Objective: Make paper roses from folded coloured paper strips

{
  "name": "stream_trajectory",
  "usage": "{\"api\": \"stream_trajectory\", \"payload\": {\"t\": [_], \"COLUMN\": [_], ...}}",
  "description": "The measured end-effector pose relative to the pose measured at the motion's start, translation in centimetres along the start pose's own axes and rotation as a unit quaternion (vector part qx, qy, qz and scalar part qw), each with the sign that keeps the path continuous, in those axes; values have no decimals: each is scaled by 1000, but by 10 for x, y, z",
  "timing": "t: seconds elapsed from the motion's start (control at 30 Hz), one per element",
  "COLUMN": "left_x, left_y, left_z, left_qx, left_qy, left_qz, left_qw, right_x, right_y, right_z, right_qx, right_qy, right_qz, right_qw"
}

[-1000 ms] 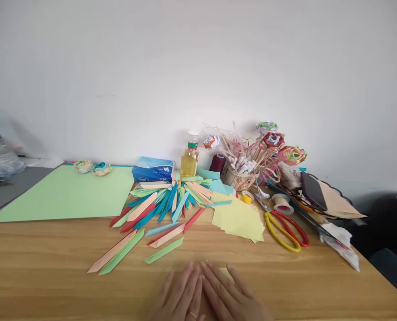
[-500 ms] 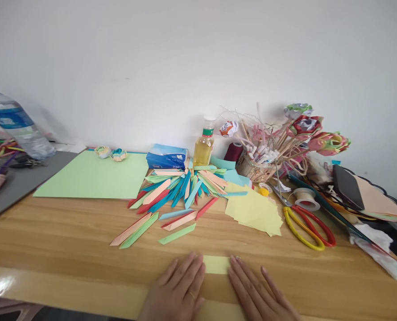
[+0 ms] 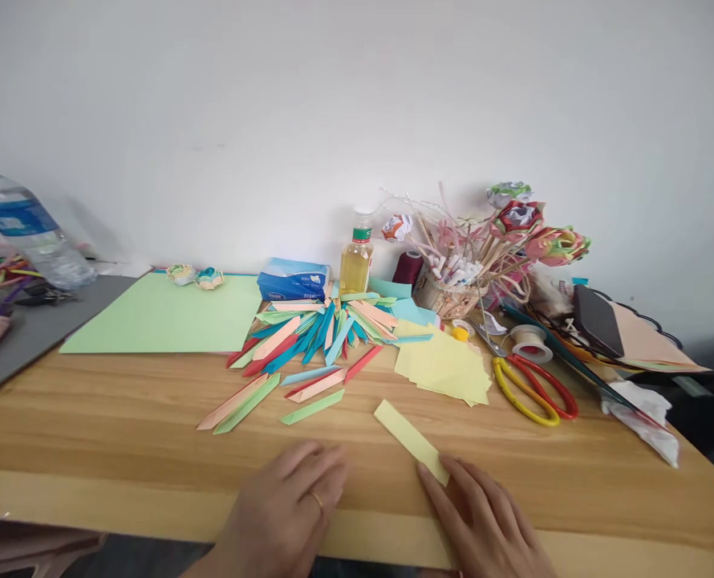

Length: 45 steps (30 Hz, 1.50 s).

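Head view. Yellow paper strip point(image 3: 408, 432) lies aslant on the wooden table point(image 3: 152, 433), near end at the right hand point(image 3: 486, 514). Thumb and forefinger closed on that end, other fingers spread beside them. Left hand point(image 3: 285, 502) well apart from the strip, blurred, fingers half curled and side by side; cannot tell whether thumb and fingertips meet. Ring point(image 3: 318, 502) on one finger.

Beyond the hands: loose folded strips point(image 3: 313, 407), then a dense heap of folded strips point(image 3: 314, 333) in front of a blue tissue pack point(image 3: 294, 281) and a bottle of yellow liquid point(image 3: 356, 265). Yellow sheets point(image 3: 444, 368) fanned to the right, near yellow-and-red-handled scissors point(image 3: 525, 393). Paper flowers point(image 3: 519, 217) stand behind. Large green sheet point(image 3: 170, 317) at left.
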<state>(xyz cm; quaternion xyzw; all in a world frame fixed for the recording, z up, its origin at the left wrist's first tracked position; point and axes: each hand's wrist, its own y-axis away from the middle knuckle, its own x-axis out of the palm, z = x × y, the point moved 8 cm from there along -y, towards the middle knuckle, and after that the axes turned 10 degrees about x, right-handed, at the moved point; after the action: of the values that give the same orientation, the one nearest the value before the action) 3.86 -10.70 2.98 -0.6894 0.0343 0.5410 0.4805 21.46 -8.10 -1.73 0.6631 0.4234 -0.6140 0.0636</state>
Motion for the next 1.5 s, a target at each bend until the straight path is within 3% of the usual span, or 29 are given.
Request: {"api": "stream_trajectory", "payload": {"t": [0.13,0.27,0.37,0.57,0.77,1.03,1.2,1.33,1.5], "left_x": [31,64,78,79,79,81,76,64,68], "left_y": [-32,-49,-53,-56,-46,-47,-54,-47,-35], "left_z": [-10,2,11,15,9,21,37,26,28], "left_qx": [39,-12,-23,39,114,121,21,121,158], "left_qy": [104,115,167,172,98,99,137,96,73], "left_qz": [114,210,257,210,147,126,89,33,74], "left_qw": [987,971,952,962,978,980,986,987,982], "right_x": [-5,-12,-12,-4,-3,-5,-15,-6,-8], "right_y": [-10,-13,-9,-11,-31,-48,-62,-65,-72], "right_z": [7,-8,-21,-27,-10,-2,5,8,12], "right_qx": [7,76,109,114,44,-75,-129,-114,-123], "right_qy": [-73,-167,-210,-241,-265,-250,-213,-243,-196], "right_qz": [-3,14,32,45,70,59,17,25,18], "right_qw": [997,983,971,963,961,964,968,963,973]}}
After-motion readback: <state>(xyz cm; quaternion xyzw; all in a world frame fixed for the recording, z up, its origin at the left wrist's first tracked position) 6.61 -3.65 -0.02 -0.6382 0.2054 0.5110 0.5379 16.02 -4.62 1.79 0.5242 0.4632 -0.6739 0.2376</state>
